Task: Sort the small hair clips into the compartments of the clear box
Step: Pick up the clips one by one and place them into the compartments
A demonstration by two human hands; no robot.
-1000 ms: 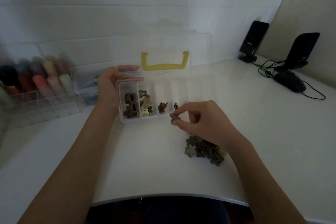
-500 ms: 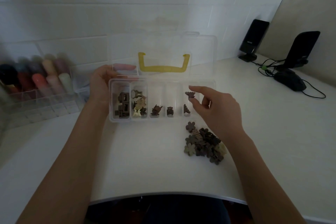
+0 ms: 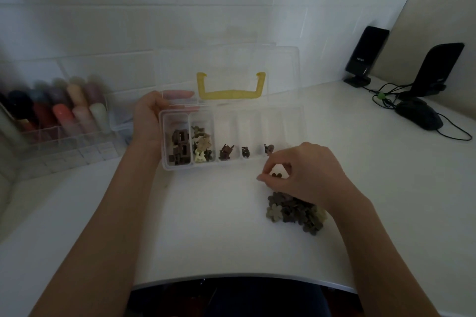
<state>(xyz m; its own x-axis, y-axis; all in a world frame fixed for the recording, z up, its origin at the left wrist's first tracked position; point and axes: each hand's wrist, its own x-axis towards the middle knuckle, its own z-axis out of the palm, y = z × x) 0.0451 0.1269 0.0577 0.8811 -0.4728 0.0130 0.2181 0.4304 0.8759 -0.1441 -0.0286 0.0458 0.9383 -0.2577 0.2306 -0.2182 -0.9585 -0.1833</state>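
A: Fingers [image 3: 268, 168] of right hand [image 3: 306, 175]?
B: Pinched on one dark flower clip [image 3: 277, 175], just above the table [image 3: 206, 226]. Left hand [image 3: 149, 121] grips the left end of the clear box [image 3: 231, 165].
A: Layout, big to small?
B: Table; box at 12 o'clock, lid up, yellow handle [image 3: 230, 87]; clips in its five left compartments. Loose clip pile [image 3: 296, 211] at 3 o'clock, under the right wrist.

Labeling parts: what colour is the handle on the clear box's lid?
Yellow; the handle shows clearly in the head view.
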